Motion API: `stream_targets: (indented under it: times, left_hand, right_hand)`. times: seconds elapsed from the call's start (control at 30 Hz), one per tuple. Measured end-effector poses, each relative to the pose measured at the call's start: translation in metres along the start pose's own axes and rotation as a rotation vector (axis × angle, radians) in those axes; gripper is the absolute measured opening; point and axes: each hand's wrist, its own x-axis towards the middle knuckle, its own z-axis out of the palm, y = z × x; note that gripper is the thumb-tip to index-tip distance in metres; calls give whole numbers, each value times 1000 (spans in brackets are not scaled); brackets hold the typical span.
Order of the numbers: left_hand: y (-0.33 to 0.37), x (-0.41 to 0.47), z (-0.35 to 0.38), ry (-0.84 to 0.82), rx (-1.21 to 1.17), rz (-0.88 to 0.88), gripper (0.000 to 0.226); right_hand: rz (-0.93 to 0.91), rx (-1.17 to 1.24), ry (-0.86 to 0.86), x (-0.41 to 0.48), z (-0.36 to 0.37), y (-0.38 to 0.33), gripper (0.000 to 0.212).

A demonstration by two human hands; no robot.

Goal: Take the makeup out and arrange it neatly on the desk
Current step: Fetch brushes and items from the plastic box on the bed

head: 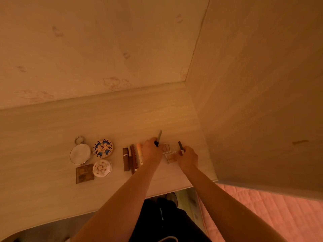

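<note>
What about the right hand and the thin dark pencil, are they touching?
Touching. In the head view the right hand grips the lower end of the thin dark pencil; its upper end sticks out above the hand.

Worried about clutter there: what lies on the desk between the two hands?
In the head view, two small clear square cases lie between the left hand and the right hand.

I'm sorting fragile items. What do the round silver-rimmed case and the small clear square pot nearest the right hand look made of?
The round silver-rimmed case looks metal at rim and ring, shiny and bright-edged; its pale face could be glass or plastic. The small clear square pot looks like glossy plastic, perhaps glass: see-through walls around tan fill.
</note>
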Motion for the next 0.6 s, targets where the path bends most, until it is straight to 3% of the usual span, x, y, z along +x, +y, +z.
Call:
stream_targets:
  times: [0.17,0.3,0.4,0.5,0.6]
  left_hand:
    - [-14,-8,-7,44,-224,-130,14]
    - [-19,-16,-14,-16,-364,-264,18]
    - [-20,-19,-17,-1,-290,-255,20]
    - [-23,-18,-19,39,-74,-201,16]
    - [-23,-16,-20,65,4,-184,12]
  right_hand:
    - [-33,63,56,-10,-5,-7,24]
    - [-87,145,-58,-22,0,-18,28]
    - [-121,102,-165,-25,13,-24,31]
    - [-170,60,-232,-23,24,-28,39]
    - [-217,21,-227,-19,32,-30,29]
